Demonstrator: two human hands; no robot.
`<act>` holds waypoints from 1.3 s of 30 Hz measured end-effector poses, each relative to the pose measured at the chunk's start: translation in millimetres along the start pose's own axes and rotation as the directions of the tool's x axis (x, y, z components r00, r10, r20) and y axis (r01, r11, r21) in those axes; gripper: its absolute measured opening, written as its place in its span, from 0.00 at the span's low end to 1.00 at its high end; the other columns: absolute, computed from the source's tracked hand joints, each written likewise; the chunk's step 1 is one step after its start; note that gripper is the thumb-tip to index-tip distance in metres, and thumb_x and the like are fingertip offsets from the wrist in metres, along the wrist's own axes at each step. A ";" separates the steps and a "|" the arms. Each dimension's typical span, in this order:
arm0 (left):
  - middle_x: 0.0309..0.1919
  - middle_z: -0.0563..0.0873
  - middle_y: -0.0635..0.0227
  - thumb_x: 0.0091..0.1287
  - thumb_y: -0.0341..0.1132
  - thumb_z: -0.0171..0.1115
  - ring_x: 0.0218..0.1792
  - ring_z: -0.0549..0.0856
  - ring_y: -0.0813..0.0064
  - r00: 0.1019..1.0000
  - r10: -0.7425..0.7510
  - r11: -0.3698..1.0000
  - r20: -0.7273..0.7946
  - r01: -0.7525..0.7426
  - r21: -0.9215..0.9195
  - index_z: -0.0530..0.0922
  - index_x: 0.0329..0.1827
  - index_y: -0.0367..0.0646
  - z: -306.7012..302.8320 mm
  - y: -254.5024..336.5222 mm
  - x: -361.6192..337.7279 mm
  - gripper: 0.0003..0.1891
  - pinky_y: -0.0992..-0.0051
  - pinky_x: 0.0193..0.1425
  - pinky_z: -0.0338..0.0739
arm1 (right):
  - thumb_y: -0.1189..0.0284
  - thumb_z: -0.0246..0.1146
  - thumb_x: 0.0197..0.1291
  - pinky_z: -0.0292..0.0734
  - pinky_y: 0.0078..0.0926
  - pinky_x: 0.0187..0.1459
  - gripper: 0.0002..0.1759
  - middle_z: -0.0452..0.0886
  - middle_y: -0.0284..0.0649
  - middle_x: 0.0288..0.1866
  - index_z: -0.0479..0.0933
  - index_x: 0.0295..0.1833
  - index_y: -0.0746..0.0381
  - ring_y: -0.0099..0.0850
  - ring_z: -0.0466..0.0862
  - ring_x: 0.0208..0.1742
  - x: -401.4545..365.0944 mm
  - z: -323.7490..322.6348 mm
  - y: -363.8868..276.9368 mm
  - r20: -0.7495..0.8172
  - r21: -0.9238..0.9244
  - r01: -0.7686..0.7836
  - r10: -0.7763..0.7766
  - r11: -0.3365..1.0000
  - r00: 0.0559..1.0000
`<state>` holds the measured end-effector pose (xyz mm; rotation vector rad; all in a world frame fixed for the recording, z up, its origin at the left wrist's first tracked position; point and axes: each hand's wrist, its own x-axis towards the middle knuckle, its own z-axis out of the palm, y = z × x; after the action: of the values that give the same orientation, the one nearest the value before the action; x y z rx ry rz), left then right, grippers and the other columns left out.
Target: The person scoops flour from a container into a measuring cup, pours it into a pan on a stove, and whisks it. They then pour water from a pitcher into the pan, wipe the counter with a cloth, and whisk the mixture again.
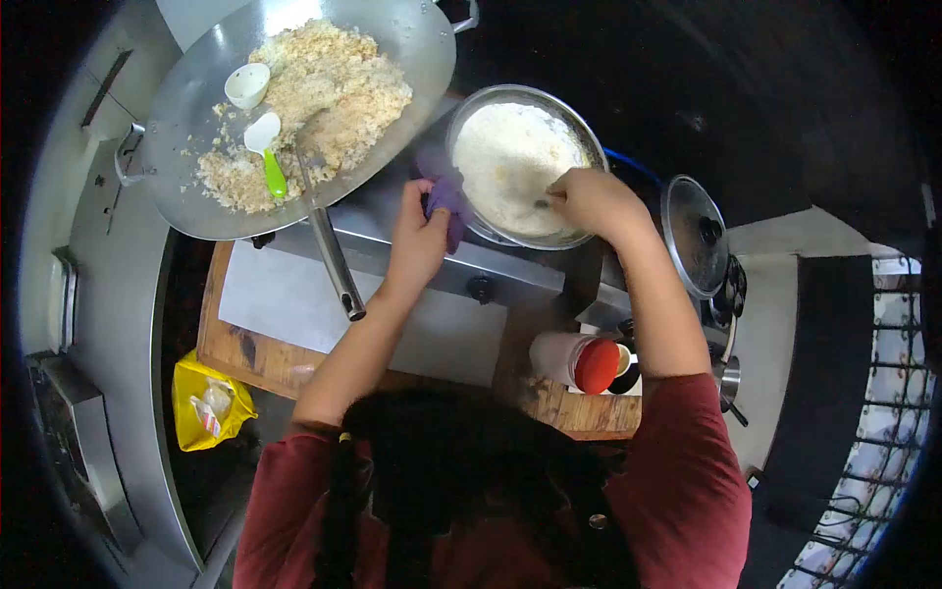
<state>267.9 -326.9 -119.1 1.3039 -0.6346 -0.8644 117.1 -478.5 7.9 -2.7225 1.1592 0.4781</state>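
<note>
At the stove [520, 265], purple cloth [446, 208] was pinched in the fingers of the left hand [419, 239] against a well-filled, uncovered pot [579, 118] at one o'clock; whatever was gripped by the right hand [597, 199] could not be told. Rice [343, 88] was already spread across the wok [186, 98] at eleven.

We see maroon sleeves [682, 432], a purple cloth [446, 208], a yellow bag [201, 417], a red lid [598, 366] (quite bright) and white rice [515, 162].

Two bare hands [420, 240], one wide wok [186, 187], one white cup [246, 90], one metal bowl [458, 120] — two utensils [334, 263], one purple cloth [447, 204]
</note>
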 end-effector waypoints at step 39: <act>0.36 0.78 0.67 0.67 0.23 0.54 0.35 0.76 0.80 0.998 0.055 0.998 -0.028 -0.054 0.026 0.68 0.51 0.41 -3.7 -2.4 0.3 0.12 0.77 0.37 0.73 | 0.64 0.58 0.62 0.78 0.42 0.51 0.16 0.83 0.56 0.44 0.84 0.49 0.59 0.52 0.84 0.47 84.1 37.0 22.7 -0.371 0.268 -0.015 0.117 0.963 0.921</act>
<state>270.6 -325.2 -122.1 1.3139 -0.6575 -0.7941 146.8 -541.7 -56.0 -2.6142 1.2960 -0.2080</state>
